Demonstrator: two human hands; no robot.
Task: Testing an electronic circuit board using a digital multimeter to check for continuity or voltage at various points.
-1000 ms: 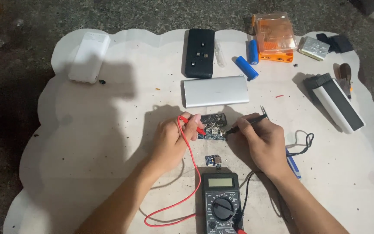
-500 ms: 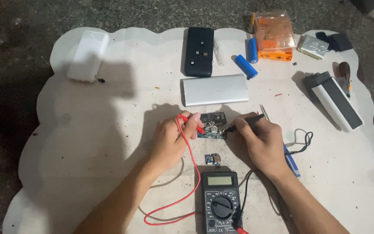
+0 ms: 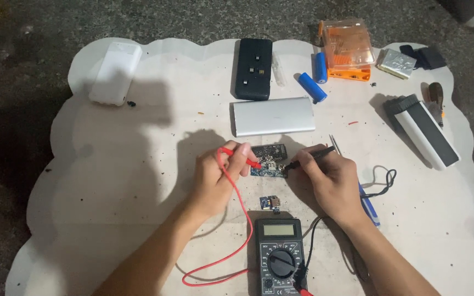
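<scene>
The circuit board (image 3: 269,160) is lying mid-table, being probed — left hand (image 3: 215,178) pinching the red probe (image 3: 241,157), right hand (image 3: 330,181) gripping the black probe (image 3: 309,158) — next likely calling for steady tips while reading the meter (image 3: 281,256).

The head camera is looking steeply down from above and behind the forearms, fairly near, taking in the whole white mat (image 3: 111,164) across the frame

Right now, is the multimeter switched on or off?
Cannot tell. The multimeter lies flat, leads plugged in; its display looks pale with no readable digits, and the dial's position is unclear.
</scene>
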